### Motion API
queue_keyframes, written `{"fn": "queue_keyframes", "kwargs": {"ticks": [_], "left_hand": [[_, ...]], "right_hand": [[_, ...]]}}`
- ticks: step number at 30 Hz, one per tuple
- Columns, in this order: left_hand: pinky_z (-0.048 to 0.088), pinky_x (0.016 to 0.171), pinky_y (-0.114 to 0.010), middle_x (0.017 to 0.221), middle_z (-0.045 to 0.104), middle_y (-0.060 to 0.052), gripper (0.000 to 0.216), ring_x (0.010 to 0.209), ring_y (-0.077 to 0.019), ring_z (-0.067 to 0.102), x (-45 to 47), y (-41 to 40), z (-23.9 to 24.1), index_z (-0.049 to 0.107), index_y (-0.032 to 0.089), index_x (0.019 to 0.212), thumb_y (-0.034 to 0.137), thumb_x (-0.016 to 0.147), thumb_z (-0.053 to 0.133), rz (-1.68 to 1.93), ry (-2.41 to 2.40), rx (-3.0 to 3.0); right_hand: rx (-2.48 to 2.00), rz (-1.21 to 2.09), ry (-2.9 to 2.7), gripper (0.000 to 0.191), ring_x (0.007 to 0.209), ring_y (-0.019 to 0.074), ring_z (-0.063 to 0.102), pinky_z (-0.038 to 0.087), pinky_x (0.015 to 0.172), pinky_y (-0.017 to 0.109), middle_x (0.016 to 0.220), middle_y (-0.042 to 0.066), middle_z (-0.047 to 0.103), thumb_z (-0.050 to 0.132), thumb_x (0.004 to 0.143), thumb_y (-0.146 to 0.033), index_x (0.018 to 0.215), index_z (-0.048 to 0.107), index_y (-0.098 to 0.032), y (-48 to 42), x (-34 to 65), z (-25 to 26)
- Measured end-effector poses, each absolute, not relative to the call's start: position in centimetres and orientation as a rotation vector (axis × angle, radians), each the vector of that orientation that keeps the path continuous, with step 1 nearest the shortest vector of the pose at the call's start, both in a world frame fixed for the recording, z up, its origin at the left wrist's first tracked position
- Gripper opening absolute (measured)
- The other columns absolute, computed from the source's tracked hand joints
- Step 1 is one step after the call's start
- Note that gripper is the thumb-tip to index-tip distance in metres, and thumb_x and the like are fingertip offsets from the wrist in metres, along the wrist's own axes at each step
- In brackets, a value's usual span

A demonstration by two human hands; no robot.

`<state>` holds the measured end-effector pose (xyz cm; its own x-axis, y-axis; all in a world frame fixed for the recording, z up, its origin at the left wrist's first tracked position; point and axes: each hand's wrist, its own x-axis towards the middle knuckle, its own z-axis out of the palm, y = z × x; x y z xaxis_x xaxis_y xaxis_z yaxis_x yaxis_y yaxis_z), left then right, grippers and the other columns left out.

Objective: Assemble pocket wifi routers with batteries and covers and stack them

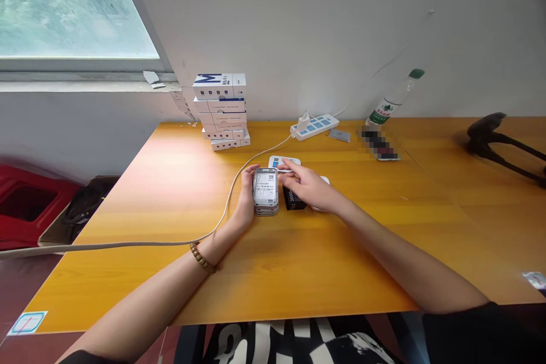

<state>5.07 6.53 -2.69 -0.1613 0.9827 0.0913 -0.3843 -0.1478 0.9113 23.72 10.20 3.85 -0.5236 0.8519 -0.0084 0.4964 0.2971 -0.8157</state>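
My left hand (245, 196) wraps round the left side of a stack of white-framed, rounded flat devices (265, 187), its fingers curled at the far left corner. The top device carries a printed label with a code square. My right hand (305, 183) reaches in from the right, fingers stretched and apart, close to the stack's right edge. Beneath it sits a black block (293, 200) marked 3000, partly covered. A white rounded piece with a blue-and-black label (276, 160) lies just beyond the fingertips. Another white piece (326, 180) is mostly hidden under my right hand.
Several white boxes (222, 111) form a pile at the back left. A power strip (315, 126) trails a white cable (232, 182) across the table's left side. Toward the right are a small grey packet (340, 135), a tilted bottle (390, 103) and a black stand (490, 136).
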Motion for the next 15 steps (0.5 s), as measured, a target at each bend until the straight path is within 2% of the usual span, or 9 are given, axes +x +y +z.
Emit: {"fn": "queue_keyframes", "kwargs": {"ticks": [3, 6, 9, 15], "left_hand": [[0.058, 0.091, -0.036, 0.114, 0.071, -0.007, 0.063, 0.106, -0.0237, 0.07, 5.1, 6.5, -2.6, 0.059, 0.024, 0.124, 0.08, 0.098, 0.05, 1.558, 0.944, 0.895], [0.059, 0.091, -0.036, 0.115, 0.073, -0.007, 0.063, 0.105, -0.0234, 0.071, 5.1, 6.5, -2.7, 0.059, 0.024, 0.127, 0.079, 0.098, 0.05, 1.531, 0.942, 0.873], [0.059, 0.096, -0.038, 0.122, 0.074, -0.008, 0.065, 0.113, -0.0251, 0.072, 5.1, 6.4, -3.0, 0.058, 0.024, 0.131, 0.079, 0.097, 0.054, 1.532, 0.927, 0.846], [0.056, 0.11, -0.042, 0.134, 0.074, -0.011, 0.064, 0.129, -0.0292, 0.07, 5.1, 6.4, -3.2, 0.056, 0.025, 0.143, 0.074, 0.1, 0.053, 1.515, 0.953, 0.81]], "right_hand": [[-1.214, 1.324, -1.775, 0.066, 0.131, 0.0353, 0.068, 0.053, 0.114, 0.055, 0.15, 0.017, 0.065, 0.055, 0.102, -0.068, 0.148, 0.063, -0.021, 10.1, 23.1, 4.4], [-1.188, 1.573, -1.652, 0.054, 0.13, 0.0317, 0.068, 0.049, 0.12, 0.053, 0.135, 0.013, 0.075, 0.057, 0.103, -0.067, 0.128, 0.074, -0.022, 9.7, 22.3, 4.8], [-1.201, 1.854, -1.494, 0.045, 0.13, 0.0278, 0.068, 0.044, 0.125, 0.051, 0.131, 0.011, 0.077, 0.055, 0.107, -0.06, 0.124, 0.075, -0.023, 8.9, 21.3, 5.9], [-1.292, 2.124, -1.115, 0.045, 0.125, 0.0242, 0.072, 0.047, 0.122, 0.046, 0.134, 0.011, 0.076, 0.043, 0.113, -0.054, 0.133, 0.069, -0.024, 7.1, 18.7, 7.8]]}}
